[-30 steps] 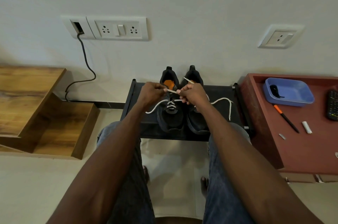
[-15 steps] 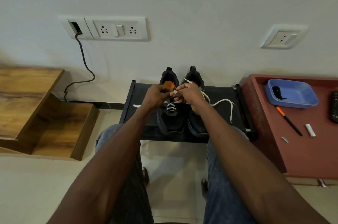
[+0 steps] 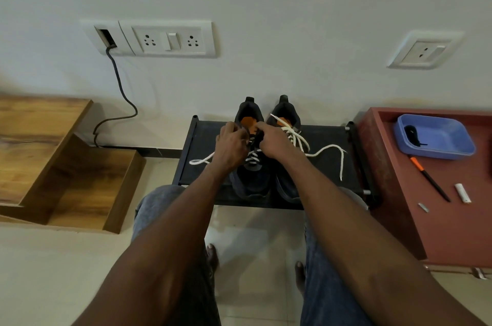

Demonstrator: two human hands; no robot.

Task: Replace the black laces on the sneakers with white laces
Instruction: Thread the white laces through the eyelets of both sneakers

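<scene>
Head view: at 3 o'clock, on the red-brown cabinet (image 3: pixel 436 235), a blue tray (image 3: pixel 436 137) holding a dark, coiled black lace (image 3: pixel 413 134) near its left wall; just below the tray an orange-and-black pen (image 3: pixel 430 179), a small white cap (image 3: pixel 462 193) and a small grey piece (image 3: pixel 423 207), all lying apart. At 12 o'clock, on the black shoe rack (image 3: pixel 327 166), two dark sneakers side by side, touching, heels toward the wall. Left sneaker (image 3: pixel 251 179): orange inside at the opening, a white lace (image 3: pixel 253 158) crossed over the lower eyelets, one loose end trailing out toward 9 o'clock on the rack. Right sneaker (image 3: pixel 286 187): a second white lace (image 3: pixel 323 151) crossed loosely over the tongue, its long end curving toward 3 o'clock and hanging down on the rack. Left hand (image 3: pixel 231 148) and right hand (image 3: pixel 274 140) both over the upper eyelets of the left sneaker, close together, fingers curled at the lace there; grip too small to tell whether pinching the lace or only touching the shoe. At 9 o'clock a wooden step unit (image 3: pixel 66 166); above it on the wall a socket panel (image 3: pixel 165 39) with a dark cable (image 3: pixel 119 102) running down.
</scene>
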